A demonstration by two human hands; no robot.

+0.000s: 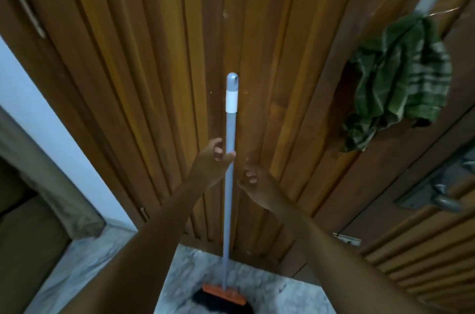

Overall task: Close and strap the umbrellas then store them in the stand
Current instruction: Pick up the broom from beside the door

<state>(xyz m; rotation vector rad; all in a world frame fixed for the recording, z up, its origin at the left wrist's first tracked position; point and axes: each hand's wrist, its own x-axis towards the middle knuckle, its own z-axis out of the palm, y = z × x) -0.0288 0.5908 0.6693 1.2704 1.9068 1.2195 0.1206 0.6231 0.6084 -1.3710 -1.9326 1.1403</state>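
Head view: left hand (214, 159) grips broom (230, 120), right hand (254, 180) loose beside it.

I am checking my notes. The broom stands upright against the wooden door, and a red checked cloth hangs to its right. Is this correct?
Only the colour is wrong: the head view shows a green checked cloth, not red. The broom does stand upright against the wooden door, the cloth hanging to its right.
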